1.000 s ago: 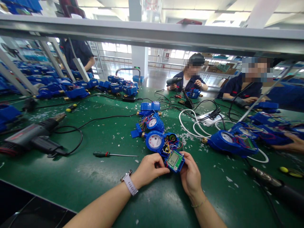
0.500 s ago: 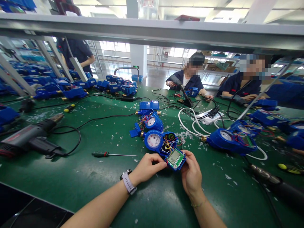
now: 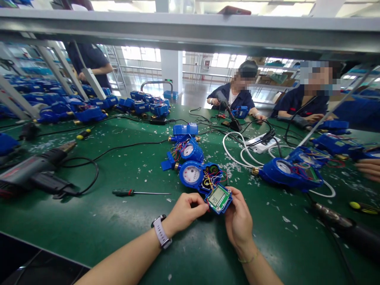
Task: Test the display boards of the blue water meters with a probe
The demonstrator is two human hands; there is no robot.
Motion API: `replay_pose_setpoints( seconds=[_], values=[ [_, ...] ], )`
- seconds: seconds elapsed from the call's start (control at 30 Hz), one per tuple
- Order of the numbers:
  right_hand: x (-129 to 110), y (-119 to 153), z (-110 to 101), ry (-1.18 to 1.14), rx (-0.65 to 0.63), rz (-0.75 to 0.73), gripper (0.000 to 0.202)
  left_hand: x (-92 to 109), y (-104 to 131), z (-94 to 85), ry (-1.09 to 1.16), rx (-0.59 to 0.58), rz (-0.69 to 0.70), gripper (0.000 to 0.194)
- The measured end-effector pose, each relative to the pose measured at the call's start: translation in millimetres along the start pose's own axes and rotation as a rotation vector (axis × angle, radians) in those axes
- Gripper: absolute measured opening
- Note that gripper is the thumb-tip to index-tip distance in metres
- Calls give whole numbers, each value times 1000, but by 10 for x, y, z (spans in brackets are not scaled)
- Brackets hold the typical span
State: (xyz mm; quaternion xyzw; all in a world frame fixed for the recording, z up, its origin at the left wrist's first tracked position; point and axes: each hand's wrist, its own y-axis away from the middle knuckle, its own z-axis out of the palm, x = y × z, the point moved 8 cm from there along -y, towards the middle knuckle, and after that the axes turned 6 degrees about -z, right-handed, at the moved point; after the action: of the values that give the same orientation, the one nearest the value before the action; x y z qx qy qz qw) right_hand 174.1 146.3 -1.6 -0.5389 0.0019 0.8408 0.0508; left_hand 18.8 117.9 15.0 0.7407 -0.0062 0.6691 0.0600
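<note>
Barely shifted, the display unit [image 3: 219, 199] seemingly rests against the right hand [image 3: 240, 218].

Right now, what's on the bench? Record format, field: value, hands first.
left hand: fingertips at display's left edge; grip unclear
right hand: holds display's right side
display: screen up, in blue housing
open meter: dial up on bench, wires exposed beside dial
screwdriver: on bench, left of open meter, tip toward it
heat gun: on its side, far left
power strip: beyond right hand, cables on it
debris: clear scraps scattered on bench
people: three beyond bench, another hand at right edge
</note>
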Motion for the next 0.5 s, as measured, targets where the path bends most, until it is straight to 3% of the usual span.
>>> replay_pose_setpoints(
  seconds=[0.17, 0.5],
  values=[
    [-20, 33, 53, -38, -23, 31, 23, 74, 20, -65, -40, 90, 26, 14],
    [-46, 40, 54, -87, -12, 67, 24, 144, 59, -51, -65, 77, 90, 13]
  ],
)
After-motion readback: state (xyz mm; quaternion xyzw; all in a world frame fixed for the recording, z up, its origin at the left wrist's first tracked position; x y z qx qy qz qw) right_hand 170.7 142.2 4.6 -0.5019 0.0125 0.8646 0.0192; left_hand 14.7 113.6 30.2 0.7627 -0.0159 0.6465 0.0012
